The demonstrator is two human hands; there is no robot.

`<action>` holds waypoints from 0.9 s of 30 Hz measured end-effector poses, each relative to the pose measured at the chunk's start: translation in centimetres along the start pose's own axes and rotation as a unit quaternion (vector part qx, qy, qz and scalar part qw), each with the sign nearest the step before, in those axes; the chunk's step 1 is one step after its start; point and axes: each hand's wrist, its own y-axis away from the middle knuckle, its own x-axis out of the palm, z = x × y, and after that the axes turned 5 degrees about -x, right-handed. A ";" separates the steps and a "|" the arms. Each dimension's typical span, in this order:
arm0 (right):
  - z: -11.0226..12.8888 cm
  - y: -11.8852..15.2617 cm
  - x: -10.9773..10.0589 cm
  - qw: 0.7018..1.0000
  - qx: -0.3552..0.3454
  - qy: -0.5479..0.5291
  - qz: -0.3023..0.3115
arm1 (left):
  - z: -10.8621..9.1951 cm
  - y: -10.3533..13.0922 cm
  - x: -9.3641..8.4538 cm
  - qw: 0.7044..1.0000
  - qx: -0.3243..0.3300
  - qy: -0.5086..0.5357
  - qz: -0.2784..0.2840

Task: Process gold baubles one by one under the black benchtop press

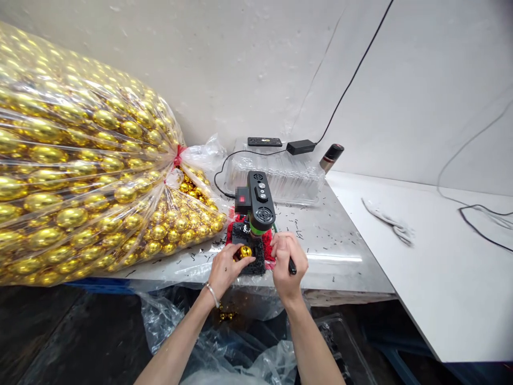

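Observation:
Between the thumb and fingers of my left hand (pixel 227 267) is a shiny gold ball (pixel 246 251), held low over a black block (pixel 255 262) at the table's front edge. My right hand (pixel 287 262) is wrapped round a black-ended handle (pixel 292 266), most of which the fingers hide. Just beyond the ball stands a black device (pixel 261 200) with two round vents, buttons and a green band at its lower end. Red shaggy material (pixel 268 247) shows around the block.
A huge clear bag of gold balls (pixel 96 176) fills the left, tied with red. Behind the device lie clear plastic trays (pixel 276 179), a black adapter (pixel 300 147) and a dark-capped bottle (pixel 332 157). White gloves (pixel 388 220) rest on the right table.

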 end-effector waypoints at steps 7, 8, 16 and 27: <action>-0.3 0.8 0.3 1.000 -0.021 0.008 -0.004 | 4.3 7.9 3.1 0.857 -0.312 0.346 0.219; -0.3 0.9 0.3 1.000 -0.022 0.009 -0.002 | 4.7 8.9 3.4 0.810 -0.376 0.394 0.217; -0.4 1.1 0.2 1.000 -0.026 0.006 0.002 | 5.2 11.4 2.1 0.659 -0.460 0.568 0.181; -0.5 1.2 0.2 0.999 -0.030 0.009 0.008 | 0.4 6.1 -2.0 0.742 -0.279 0.579 0.189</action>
